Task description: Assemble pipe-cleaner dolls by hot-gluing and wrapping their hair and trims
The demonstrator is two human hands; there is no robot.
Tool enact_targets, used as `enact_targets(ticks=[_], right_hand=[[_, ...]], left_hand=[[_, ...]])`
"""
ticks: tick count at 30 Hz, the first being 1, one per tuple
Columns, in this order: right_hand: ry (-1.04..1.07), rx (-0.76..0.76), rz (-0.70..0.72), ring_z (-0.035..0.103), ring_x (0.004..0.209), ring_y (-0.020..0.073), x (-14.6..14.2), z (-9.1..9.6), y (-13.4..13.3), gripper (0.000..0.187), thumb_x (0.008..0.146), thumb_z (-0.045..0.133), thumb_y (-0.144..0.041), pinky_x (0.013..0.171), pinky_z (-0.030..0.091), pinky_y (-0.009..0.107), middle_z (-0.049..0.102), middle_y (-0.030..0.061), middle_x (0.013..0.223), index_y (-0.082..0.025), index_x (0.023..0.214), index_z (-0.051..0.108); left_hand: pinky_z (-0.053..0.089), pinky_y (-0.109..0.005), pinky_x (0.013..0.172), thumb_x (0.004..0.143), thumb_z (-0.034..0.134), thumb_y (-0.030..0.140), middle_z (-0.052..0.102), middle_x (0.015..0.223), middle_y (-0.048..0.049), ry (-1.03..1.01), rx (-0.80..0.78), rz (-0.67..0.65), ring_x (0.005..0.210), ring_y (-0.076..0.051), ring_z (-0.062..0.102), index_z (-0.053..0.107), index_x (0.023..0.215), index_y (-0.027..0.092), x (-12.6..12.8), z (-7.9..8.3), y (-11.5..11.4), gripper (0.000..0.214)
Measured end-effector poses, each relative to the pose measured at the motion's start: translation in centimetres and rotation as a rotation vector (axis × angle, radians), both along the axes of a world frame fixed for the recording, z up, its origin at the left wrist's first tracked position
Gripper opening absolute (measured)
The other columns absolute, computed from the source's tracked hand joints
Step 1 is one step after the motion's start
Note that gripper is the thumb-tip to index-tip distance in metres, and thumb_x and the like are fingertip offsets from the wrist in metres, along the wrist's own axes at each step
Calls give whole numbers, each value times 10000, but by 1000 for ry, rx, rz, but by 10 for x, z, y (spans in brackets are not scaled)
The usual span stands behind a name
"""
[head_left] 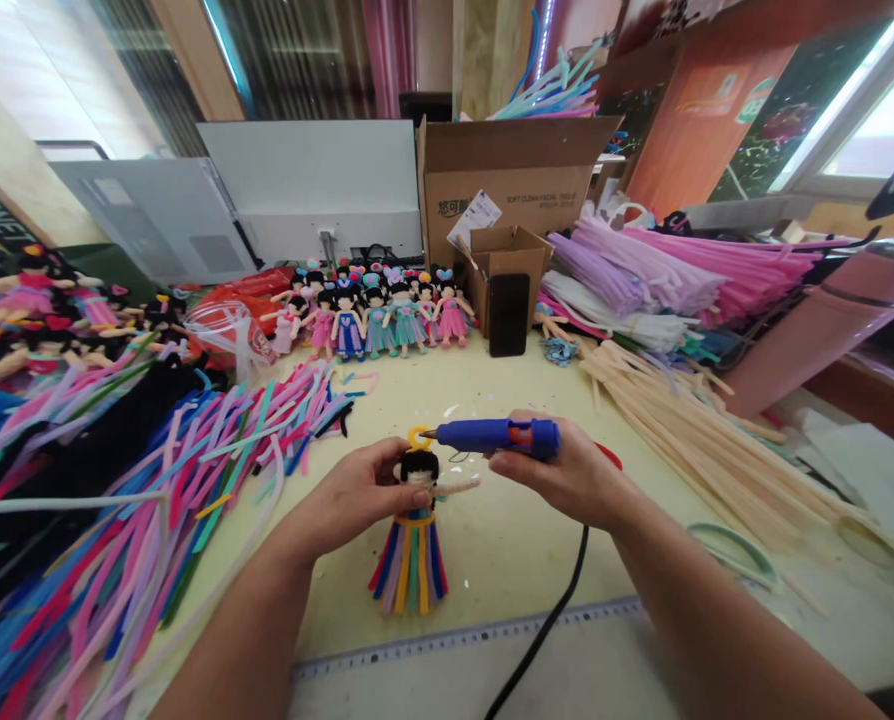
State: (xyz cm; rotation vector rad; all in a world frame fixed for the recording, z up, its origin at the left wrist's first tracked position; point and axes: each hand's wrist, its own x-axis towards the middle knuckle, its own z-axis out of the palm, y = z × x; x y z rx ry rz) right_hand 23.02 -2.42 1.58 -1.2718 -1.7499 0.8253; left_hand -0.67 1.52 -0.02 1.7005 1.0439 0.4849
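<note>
A small pipe-cleaner doll (415,545) with black hair and a striped, many-coloured skirt stands upright in the middle of the table. My left hand (364,490) is closed around its head and upper body. On top of the hair sits a yellow ring (419,437). My right hand (559,475) grips a blue hot glue gun (484,436), which points left. The gun's metal nozzle is at the yellow ring; whether it touches cannot be made out. A black cord (559,610) runs down from the gun toward me.
Loose coloured pipe cleaners (214,470) cover the left side. Finished dolls (379,318) stand in rows at the back, near a black phone (508,315) and cardboard boxes (511,170). Beige pipe cleaners (687,450) lie right, beside a pink tumbler (822,320). A ruler strip (469,638) crosses the front.
</note>
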Motion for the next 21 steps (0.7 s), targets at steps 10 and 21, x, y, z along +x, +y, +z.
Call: enact_targets(ticks=[10, 21], right_hand=[[-58, 15, -14, 373, 520, 119, -4, -1, 2, 354, 731, 650, -479, 478, 291, 264, 439, -28, 559, -214, 591, 461], [-103, 56, -48, 393, 513, 120, -4, -3, 3, 351, 737, 674, -465, 484, 298, 270, 465, -29, 551, -214, 594, 474]], left_hand=[[482, -295, 667, 664, 697, 330, 603, 857, -16, -54, -48, 6, 745, -161, 552, 606, 980, 148, 2, 3, -3, 375], [482, -294, 665, 646, 726, 387, 617, 877, -18, -80, -84, 2, 759, -164, 564, 598, 982, 156, 2, 3, -3, 427]])
